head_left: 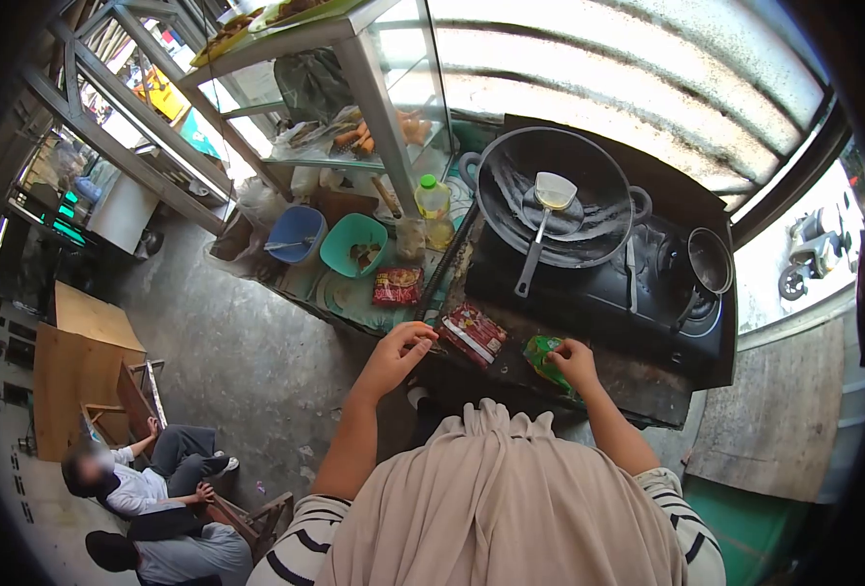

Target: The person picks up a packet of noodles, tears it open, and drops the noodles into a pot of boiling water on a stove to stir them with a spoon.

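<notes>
My right hand pinches a small green packet at the front edge of the stove counter. My left hand holds nothing; its fingers stretch toward a red instant noodle packet, close to its left end. Another red noodle packet lies further left on the side counter. Behind the packets, a large dark wok sits on the black gas stove. Inside the wok rests a spatula, its handle hanging over the near rim.
A knife and a small pot are on the stove's right side. On the left counter stand a teal bowl, a blue container and a green-capped bottle, below a glass display case. Two people sit at lower left.
</notes>
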Motion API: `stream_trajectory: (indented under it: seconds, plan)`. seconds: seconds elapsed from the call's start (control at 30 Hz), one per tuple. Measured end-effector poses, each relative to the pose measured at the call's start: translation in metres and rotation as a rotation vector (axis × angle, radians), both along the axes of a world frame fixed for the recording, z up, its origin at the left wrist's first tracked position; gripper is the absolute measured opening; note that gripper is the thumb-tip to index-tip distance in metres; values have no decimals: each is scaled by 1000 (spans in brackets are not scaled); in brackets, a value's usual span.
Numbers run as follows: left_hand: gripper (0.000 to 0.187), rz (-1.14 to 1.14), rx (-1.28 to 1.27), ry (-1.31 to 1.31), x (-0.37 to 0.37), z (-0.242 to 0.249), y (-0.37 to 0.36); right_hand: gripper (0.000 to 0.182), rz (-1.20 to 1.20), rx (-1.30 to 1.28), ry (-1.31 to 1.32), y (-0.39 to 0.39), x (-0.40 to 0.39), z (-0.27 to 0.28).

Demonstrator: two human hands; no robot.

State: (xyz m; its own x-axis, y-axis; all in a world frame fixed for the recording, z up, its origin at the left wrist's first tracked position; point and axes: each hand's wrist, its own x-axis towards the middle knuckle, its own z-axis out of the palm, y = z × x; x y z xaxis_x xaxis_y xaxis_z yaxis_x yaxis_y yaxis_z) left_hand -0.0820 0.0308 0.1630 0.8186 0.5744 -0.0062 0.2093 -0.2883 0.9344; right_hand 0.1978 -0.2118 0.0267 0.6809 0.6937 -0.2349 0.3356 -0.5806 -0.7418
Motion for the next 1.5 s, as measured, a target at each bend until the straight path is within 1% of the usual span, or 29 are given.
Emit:
stream_trajectory:
  seconds: [0.07,0.13,0.17,0.2,0.23,0.27,0.33,0.37,0.4,0.47,0.5,0.63,0.7,0.73,0.8,0.83,0.9,0.93,1.0,1.03,1.1,1.13,1.2,1.23,1.3,1.33,1.4,1.43,1.5]
  plan:
    - [24,46,-148,204,3,-44,10,23,35,94,-6,6,-6,-10]
    - [38,6,-159,318,18,-95,17,26,53,158,25,8,-14,-11]
    - [38,14,-162,317,26,-124,18,29,60,222,51,8,-17,-9]
    - [46,39,-87,357,34,-152,19,29,66,220,49,7,-19,-6]
    - [54,62,-10,394,43,-159,17,30,87,228,63,4,-19,-1]
    - [54,62,-13,387,48,-165,16,33,106,236,75,1,-19,4]
    - [67,148,-99,493,61,-163,10,31,103,228,67,-7,-19,17]
    - [55,228,93,416,61,-216,18,29,101,223,68,-13,-19,22]
    - [55,220,88,411,62,-211,16,29,94,217,63,-19,-19,26]
    - [40,177,6,517,64,-193,15,27,38,172,130,-30,-18,31]
    - [30,220,-12,443,65,-192,11,27,31,171,124,-36,-17,30]
    - [31,191,-48,333,69,-187,2,23,-1,167,81,-59,-14,25]
    - [25,134,-3,193,70,-186,-4,22,-13,164,69,-68,-15,19]
    - [25,129,-1,192,72,-171,-11,22,-20,185,87,-71,-16,15]
    - [19,202,-506,99,77,-146,-27,21,-28,209,104,-74,-16,10]
    - [19,199,-504,98,81,-147,-30,21,-23,199,117,-74,-16,9]
    - [17,170,-476,-40,84,-145,-35,21,-19,190,132,-73,-15,10]
    - [17,169,-474,-38,85,-147,-34,21,-18,184,138,-72,-15,11]
    - [22,144,-338,-54,85,-152,-30,21,-18,180,148,-69,-14,15]
    - [22,144,-336,-51,84,-155,-28,21,-19,167,153,-67,-14,19]
    - [32,137,-72,-31,83,-162,-23,21,-19,155,159,-66,-15,21]
    - [32,137,-70,-31,84,-167,-23,21,-16,157,156,-66,-14,20]
    - [39,209,-250,-106,86,-173,-23,21,-13,160,152,-66,-13,19]
    - [39,208,-248,-107,85,-175,-23,21,-16,154,162,-67,-13,18]
    - [44,264,-491,-48,85,-176,-21,21,-23,152,169,-69,-14,15]
    - [44,256,-489,-50,85,-175,-20,21,-31,161,183,-71,-15,13]
    - [50,350,-621,93,84,-170,-16,21,-57,177,190,-74,-13,11]
    - [54,370,-633,128,83,-167,-15,21,-59,175,173,-76,-14,11]
    - [56,361,-619,122,83,-162,-16,21,-77,171,155,-82,-15,10]
